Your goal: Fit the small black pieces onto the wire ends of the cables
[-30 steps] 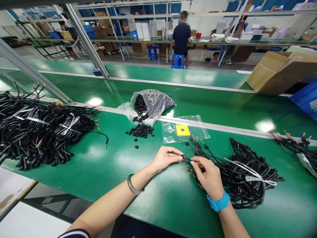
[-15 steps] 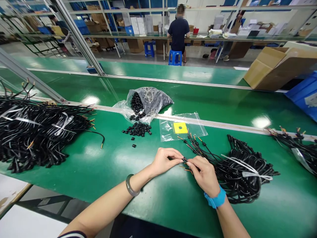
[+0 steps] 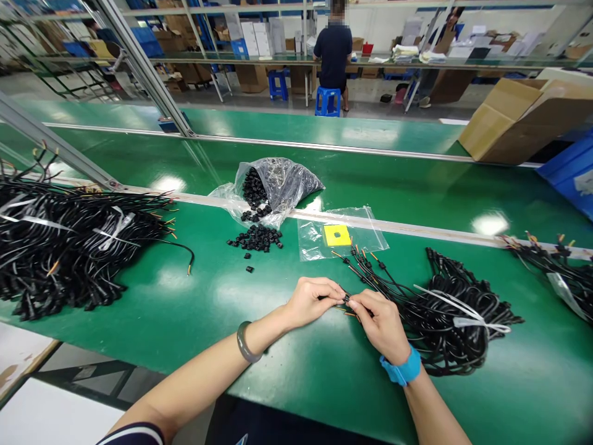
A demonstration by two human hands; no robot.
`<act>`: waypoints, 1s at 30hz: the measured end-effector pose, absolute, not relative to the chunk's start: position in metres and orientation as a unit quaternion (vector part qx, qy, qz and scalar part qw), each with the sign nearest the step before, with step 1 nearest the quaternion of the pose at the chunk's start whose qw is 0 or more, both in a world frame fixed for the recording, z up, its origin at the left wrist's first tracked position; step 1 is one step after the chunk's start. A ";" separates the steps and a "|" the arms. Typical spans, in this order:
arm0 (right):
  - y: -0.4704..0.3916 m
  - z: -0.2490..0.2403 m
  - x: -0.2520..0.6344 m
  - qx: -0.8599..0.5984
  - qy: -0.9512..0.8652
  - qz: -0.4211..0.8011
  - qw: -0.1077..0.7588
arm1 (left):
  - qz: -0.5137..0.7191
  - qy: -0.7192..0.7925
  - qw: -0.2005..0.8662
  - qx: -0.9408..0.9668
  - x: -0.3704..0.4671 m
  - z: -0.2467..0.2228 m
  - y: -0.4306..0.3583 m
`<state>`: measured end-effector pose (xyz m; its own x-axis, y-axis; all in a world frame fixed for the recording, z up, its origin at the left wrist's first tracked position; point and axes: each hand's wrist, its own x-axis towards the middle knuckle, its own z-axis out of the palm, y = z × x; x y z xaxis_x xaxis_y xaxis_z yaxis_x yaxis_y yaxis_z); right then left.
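Observation:
My left hand (image 3: 319, 300) is closed in a pinch, fingertip to fingertip with my right hand (image 3: 377, 321), which pinches too. Between them shows a short stretch of black cable (image 3: 346, 298); my fingers hide whether a small black part sits on it. From beside my right hand, a tied bundle of black cables (image 3: 458, 315) spreads to the right. Several of its free ends, with bare orange and white wire tips, carry small black sleeve-like pieces (image 3: 382, 265). Loose black pieces of similar size lie in a pile (image 3: 260, 238) beyond my left hand.
Behind the pile, a clear plastic bag (image 3: 287, 185) spills more black pieces. A zip bag with a yellow square (image 3: 337, 235) lies near my hands. Large cable bundles (image 3: 69, 247) fill the left; another bundle (image 3: 567, 272) lies right. A cardboard box (image 3: 514, 120) stands behind; a person sits farther off.
Both hands keep their pinch at nearly the same spot, with only a slight shift of the fingers. The whole view has tilted a little; nothing has been let go.

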<state>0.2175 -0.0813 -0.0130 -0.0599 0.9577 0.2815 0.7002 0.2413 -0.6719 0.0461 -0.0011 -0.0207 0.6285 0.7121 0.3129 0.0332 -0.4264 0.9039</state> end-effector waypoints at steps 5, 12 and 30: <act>-0.082 -0.012 0.217 -0.584 -0.704 0.185 0.360 | 0.349 0.242 0.481 0.767 0.047 -0.023 -0.004; -0.082 -0.011 0.216 -0.583 -0.708 0.184 0.354 | 0.353 0.217 0.457 0.787 0.047 -0.023 -0.006; -0.081 -0.006 0.226 -0.575 -0.710 0.187 0.362 | 0.347 0.273 0.513 0.736 0.050 -0.019 -0.006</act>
<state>0.2263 -0.0812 -0.0059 -0.0773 0.9513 0.2984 0.6797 0.2692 -0.6822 0.0500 -0.0061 -0.0194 0.6101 0.7584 0.2292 0.0465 -0.3230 0.9452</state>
